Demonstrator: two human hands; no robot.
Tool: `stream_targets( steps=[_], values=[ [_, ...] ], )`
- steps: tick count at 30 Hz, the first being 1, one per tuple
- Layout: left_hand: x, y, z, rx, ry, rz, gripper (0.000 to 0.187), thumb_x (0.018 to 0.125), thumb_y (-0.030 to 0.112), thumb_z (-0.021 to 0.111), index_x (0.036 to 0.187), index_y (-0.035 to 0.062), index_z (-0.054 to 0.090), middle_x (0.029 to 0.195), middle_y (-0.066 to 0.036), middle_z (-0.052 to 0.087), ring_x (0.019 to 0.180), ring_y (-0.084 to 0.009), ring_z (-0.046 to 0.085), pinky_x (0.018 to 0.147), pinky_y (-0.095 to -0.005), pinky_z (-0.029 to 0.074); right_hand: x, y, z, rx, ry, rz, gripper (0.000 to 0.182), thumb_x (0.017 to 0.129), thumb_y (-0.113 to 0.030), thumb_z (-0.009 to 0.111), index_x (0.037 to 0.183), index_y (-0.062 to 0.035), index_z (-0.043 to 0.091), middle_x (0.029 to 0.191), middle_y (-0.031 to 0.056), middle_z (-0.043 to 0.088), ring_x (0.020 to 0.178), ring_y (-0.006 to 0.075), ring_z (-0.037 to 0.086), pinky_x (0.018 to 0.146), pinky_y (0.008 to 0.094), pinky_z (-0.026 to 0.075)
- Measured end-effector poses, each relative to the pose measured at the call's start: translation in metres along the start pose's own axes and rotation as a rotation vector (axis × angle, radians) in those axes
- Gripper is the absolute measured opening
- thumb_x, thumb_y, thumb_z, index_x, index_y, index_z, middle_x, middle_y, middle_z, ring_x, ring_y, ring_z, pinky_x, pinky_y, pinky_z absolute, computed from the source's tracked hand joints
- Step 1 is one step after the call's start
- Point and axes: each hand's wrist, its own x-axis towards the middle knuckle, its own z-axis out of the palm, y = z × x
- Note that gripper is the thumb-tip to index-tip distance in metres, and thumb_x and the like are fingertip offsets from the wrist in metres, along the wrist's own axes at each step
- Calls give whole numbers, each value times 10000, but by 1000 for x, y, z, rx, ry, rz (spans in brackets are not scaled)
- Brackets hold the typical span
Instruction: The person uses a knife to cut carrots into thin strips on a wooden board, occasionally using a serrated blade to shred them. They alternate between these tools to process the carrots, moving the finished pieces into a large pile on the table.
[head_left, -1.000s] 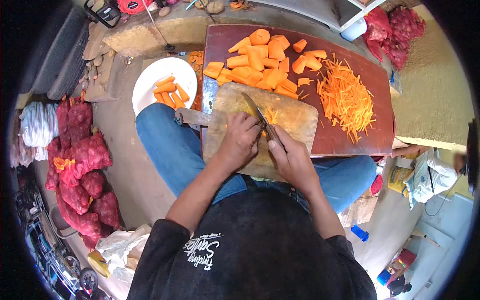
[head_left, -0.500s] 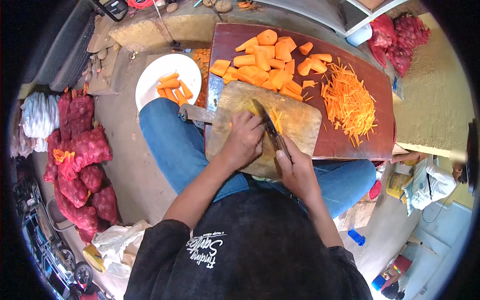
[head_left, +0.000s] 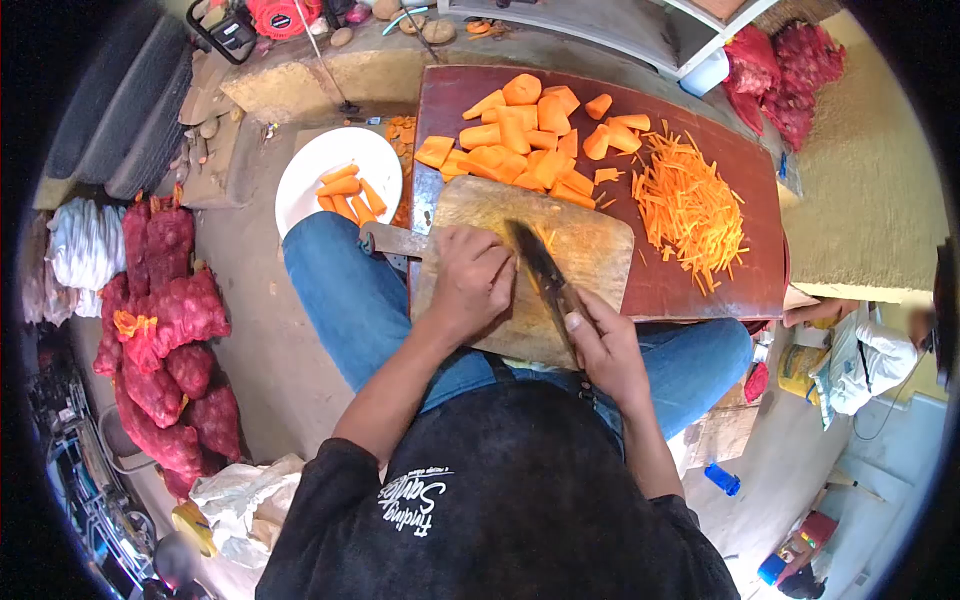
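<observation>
Slanting between the two hands, the knife has its long axis running from a tip out over the board, ahead of the body, back to a handle near the lap. The right hand is closed around that handle, thumb pressed along it. The left hand is curled low over the cutting board, fingertips bunched; whether a piece is pinched under them is hidden. The blade lies just to the right of those fingertips, so the left hand is the nearer to the blade; whether they touch, I cannot tell. A few cut strips lie on the board to the right of the blade's front part.

The board rests on the near part of the bench, reaching back toward the lap. Beyond its far edge sit thick peeled carrot chunks, and right of it is a loose heap of carrot shreds.

Left of the bench, by the left knee, a round white bowl holds several carrot lengths, with much of its inside bare. Red net sacks, bulging with roundish produce, lie farther left on the floor. A pale bucket stands past the bench's far right side, its contents not visible.
</observation>
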Motion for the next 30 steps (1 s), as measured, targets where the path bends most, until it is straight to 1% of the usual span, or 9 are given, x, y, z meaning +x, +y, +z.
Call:
stream_targets(
  steps=[2,6,7,14,16,22,25,26,30],
  values=[
    [5,3,-16,148,-25,20,203,840,84,859,1018,44,768,1024,-96,711,1015,-338,665,985,-482,442,2,22,-2,-60,25,-95,408,1133,-169,649,1498,11,668,1067,53,713,878,93,583,757,284,478],
    [-6,4,-36,242,-120,-99,338,861,189,879,1157,78,759,1186,-115,686,1172,-336,624,1045,-509,397,22,30,-68,36,124,182,397,1121,-187,670,1466,6,712,918,19,746,705,83,634,645,273,531],
    [-10,4,-39,253,-116,-103,358,861,195,881,1174,75,758,1187,-121,681,1165,-340,623,1040,-510,398,31,39,-81,170,204,79,342,1133,-175,650,1413,2,734,777,-56,613,576,24,464,516,235,382],
    [-30,11,-45,245,-163,-184,488,853,179,896,1297,61,730,1176,-143,661,1130,-355,617,978,-503,415,29,28,-101,-39,346,71,449,1135,-179,660,1543,10,659,891,-34,669,612,28,483,535,236,402],
    [-32,8,-45,221,-166,-183,499,852,167,897,1308,58,727,1170,-141,658,1125,-353,616,965,-493,421,8,4,-65,92,166,197,445,1133,-175,662,1528,29,658,1067,45,759,737,86,610,663,276,529],
    [-29,6,-52,173,-211,-161,474,853,142,894,1291,55,738,1153,-134,655,1106,-357,617,986,-476,427,-6,13,-1,109,-49,39,420,1139,-187,646,1510,9,672,872,-21,655,697,69,560,633,280,473],
    [-31,0,-59,97,-241,-157,443,847,122,892,1263,57,754,1156,-137,669,1110,-362,626,1004,-474,433,6,29,-53,119,105,235,368,1141,-219,645,1440,-19,721,901,-12,692,696,66,583,606,274,485],
    [-33,-4,-59,65,-241,-157,432,846,114,890,1254,58,760,1162,-140,676,1114,-362,631,1004,-474,439,15,37,-69,203,210,194,331,1150,-218,626,1405,-40,738,812,-56,621,601,28,483,522,230,373],
    [-33,-8,-46,-19,-197,-160,359,845,74,870,1189,52,772,1196,-152,702,1128,-370,654,991,-485,471,34,39,-119,107,339,113,377,1167,-189,584,1479,1,677,773,-66,567,597,35,497,521,236,406]
  ],
)
